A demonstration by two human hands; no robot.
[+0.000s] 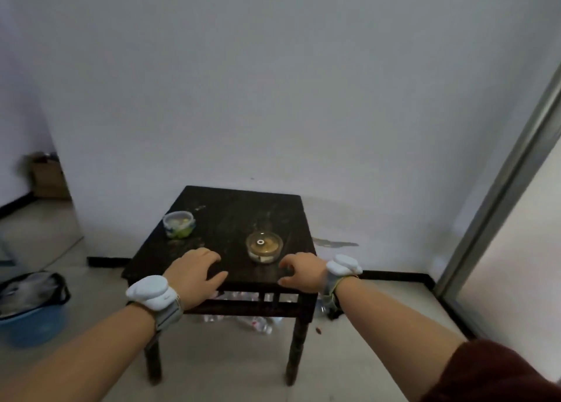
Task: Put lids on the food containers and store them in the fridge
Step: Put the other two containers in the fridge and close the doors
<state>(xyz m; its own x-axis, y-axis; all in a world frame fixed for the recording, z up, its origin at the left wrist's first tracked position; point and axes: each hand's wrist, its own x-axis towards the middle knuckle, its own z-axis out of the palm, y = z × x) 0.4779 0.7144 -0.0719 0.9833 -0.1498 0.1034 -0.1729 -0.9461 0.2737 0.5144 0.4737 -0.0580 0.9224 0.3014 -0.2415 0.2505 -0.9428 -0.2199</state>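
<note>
Dark table (230, 216) with two lidded containers (264, 246), empty hands (194, 275) nearby.

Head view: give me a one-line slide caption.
Both empty hands, left and right, reach toward a dark wooden table holding two lidded food containers, one round, one squarish.

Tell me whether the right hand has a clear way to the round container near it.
Probably yes: the right hand is open beside the round container, with only bare table between them.
</note>
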